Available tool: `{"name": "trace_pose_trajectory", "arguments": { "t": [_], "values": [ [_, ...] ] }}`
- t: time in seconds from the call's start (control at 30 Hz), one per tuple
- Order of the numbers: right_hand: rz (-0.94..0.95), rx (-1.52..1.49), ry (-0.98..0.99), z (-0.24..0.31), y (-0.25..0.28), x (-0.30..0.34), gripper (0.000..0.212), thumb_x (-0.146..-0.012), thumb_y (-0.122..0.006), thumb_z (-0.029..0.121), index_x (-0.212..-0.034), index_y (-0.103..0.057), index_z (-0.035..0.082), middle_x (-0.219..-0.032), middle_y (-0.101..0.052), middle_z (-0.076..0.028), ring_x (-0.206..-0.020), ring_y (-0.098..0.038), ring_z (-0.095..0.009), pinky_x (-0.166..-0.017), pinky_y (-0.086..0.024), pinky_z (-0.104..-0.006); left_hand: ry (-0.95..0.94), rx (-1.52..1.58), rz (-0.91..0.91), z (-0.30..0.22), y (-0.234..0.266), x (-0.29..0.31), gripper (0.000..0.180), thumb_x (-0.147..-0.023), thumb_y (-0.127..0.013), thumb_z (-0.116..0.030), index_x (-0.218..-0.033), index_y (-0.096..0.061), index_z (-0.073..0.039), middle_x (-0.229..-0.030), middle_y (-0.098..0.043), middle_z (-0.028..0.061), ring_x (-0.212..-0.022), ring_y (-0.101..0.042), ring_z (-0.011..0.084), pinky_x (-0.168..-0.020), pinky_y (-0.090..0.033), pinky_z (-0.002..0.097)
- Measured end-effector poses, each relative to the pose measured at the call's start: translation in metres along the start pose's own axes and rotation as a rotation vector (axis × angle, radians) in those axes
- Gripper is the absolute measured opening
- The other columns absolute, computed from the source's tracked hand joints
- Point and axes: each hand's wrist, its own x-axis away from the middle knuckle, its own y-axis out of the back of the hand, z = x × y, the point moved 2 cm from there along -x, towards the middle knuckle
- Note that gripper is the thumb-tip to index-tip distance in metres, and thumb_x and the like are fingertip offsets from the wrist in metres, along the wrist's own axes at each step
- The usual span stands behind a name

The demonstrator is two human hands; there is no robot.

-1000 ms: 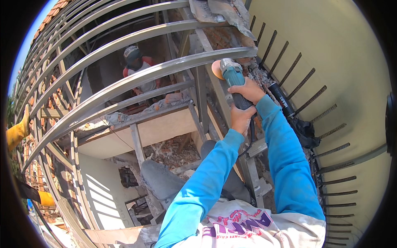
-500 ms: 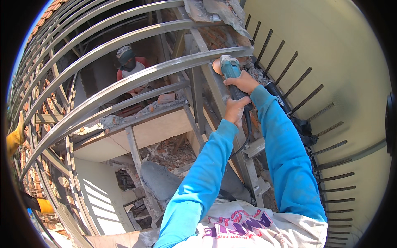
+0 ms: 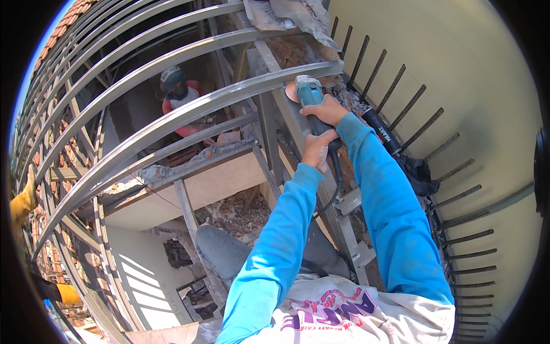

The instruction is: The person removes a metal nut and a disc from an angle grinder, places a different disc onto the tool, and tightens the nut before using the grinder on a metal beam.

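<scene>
Angle grinder (image 3: 310,90) in both hands, by the end of a long grey metal beam (image 3: 229,93).
Right hand (image 3: 326,110) wrapped round the teal casing, left hand (image 3: 316,152) closed on the dark rear grip; grey head, flat orange-tan disc (image 3: 290,92) on its left side, just below the beam, contact unclear from here. Dark cord (image 3: 339,172) curves down. Farther right: black cylinder (image 3: 381,132), ribbed steel bars (image 3: 391,89), cream wall (image 3: 470,86).

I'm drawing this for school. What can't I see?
In the head view:
Middle of the blue grinder: covered by the right grip.
Black cord, far end: lost by the left sleeve.
Yellow thing, far left: partly lost in dark rim.
Far person's legs: behind metal beams.
</scene>
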Motion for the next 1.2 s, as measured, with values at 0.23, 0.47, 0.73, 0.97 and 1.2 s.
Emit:
{"name": "trace_pose_trajectory", "arguments": {
  "t": [0.23, 0.47, 0.73, 0.97, 1.2],
  "values": [
    [0.064, -0.015, -0.056, 0.015, 0.002, 0.010, 0.096, -0.060, -0.081, 0.044, -0.120, -0.045, -0.022, -0.115, -0.059, -0.030, -0.103, -0.063, -0.035, -0.088, -0.049, -0.0362, -0.002, 0.004, 0.003, 0.002, 0.006, -0.002, 0.031, -0.073, -0.077, -0.013, -0.097, -0.062, 0.000, -0.083, -0.064, 0.0051, -0.069, -0.062, 0.0156, -0.059, -0.049, 0.0323],
    [0.029, -0.002, -0.066, 0.016, 0.000, 0.012, 0.098, -0.060, -0.081, 0.044, -0.123, -0.042, -0.021, -0.119, -0.057, -0.032, -0.107, -0.062, -0.036, -0.092, -0.049, -0.0354, -0.014, -0.039, 0.016, 0.003, 0.006, -0.002, 0.028, -0.077, -0.072, -0.018, -0.096, -0.063, 0.000, -0.079, -0.066, 0.0074, -0.063, -0.063, 0.0179, -0.054, -0.049, 0.0321],
    [0.018, 0.082, -0.092, 0.027, 0.002, 0.016, 0.102, -0.060, -0.080, 0.045, -0.126, -0.039, -0.021, -0.121, -0.056, -0.031, -0.108, -0.061, -0.037, -0.092, -0.049, -0.0355, -0.052, -0.021, 0.013, 0.006, 0.009, -0.007, 0.027, -0.079, -0.071, -0.022, -0.094, -0.063, 0.000, -0.075, -0.066, 0.0082, -0.060, -0.063, 0.0193, -0.053, -0.048, 0.0322],
    [-0.013, 0.122, -0.037, 0.028, 0.002, 0.019, 0.101, -0.062, -0.080, 0.049, -0.120, -0.041, -0.023, -0.117, -0.056, -0.034, -0.106, -0.061, -0.038, -0.089, -0.049, -0.0379, -0.032, -0.013, 0.018, 0.006, 0.008, -0.005, 0.028, -0.079, -0.071, -0.022, -0.097, -0.063, -0.001, -0.079, -0.067, 0.0078, -0.063, -0.064, 0.0193, -0.053, -0.048, 0.0326],
    [-0.032, 0.111, -0.035, 0.023, -0.002, 0.012, 0.100, -0.062, -0.081, 0.049, -0.120, -0.041, -0.023, -0.117, -0.056, -0.034, -0.107, -0.060, -0.038, -0.089, -0.049, -0.0379, 0.015, -0.023, 0.020, -0.005, 0.003, 0.006, 0.030, -0.079, -0.071, -0.024, -0.100, -0.064, -0.002, -0.083, -0.067, 0.0066, -0.066, -0.064, 0.0189, -0.054, -0.047, 0.0330]
  ]
}}
